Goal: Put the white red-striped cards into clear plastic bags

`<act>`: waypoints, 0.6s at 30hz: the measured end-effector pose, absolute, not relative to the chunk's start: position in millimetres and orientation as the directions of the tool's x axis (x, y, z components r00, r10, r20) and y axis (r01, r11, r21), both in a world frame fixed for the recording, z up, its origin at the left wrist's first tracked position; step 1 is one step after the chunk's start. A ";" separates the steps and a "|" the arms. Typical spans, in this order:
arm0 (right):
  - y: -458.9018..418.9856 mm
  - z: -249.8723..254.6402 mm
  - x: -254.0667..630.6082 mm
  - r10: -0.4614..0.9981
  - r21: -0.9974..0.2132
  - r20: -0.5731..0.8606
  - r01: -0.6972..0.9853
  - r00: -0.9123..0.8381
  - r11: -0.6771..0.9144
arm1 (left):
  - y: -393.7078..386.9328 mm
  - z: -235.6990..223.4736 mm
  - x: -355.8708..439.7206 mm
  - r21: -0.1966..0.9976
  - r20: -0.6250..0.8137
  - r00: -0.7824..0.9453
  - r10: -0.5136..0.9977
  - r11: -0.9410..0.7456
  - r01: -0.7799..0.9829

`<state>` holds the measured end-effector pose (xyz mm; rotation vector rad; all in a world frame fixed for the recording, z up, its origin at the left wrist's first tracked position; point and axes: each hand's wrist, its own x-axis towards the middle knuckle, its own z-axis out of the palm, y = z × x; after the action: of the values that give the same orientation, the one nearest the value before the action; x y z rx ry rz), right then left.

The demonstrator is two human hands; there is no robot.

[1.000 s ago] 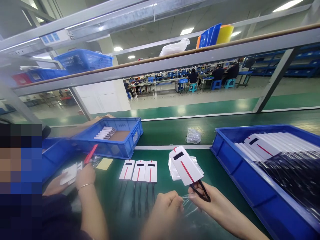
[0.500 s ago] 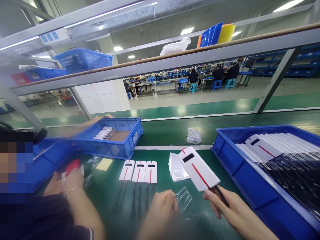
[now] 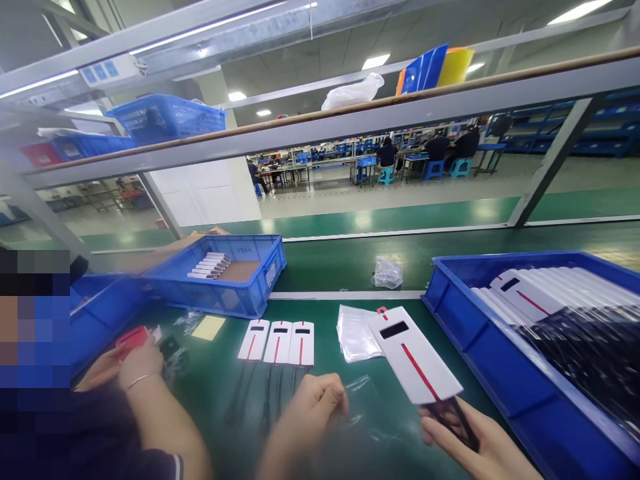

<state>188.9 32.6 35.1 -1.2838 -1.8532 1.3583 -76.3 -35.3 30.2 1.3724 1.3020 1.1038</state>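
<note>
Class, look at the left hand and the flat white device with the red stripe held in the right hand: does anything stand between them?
Yes: a clear plastic bag spreads from the left hand toward the white device in the right hand. Nothing rigid is visible between them.

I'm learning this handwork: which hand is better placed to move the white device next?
Right, I'd say: the right hand holds the white device by its black cord, while the left hand seems to pinch clear plastic.
</note>
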 end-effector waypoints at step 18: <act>35.3 38.1 137.3 0.710 -0.981 -0.120 0.192 -0.694 0.022 | -35.1 43.6 -59.6 0.970 -0.086 0.024 0.996 0.078 0.228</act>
<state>137.3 35.3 38.1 -0.9180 -1.8993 1.7140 -59.6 -35.1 43.6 1.3273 1.3873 1.0057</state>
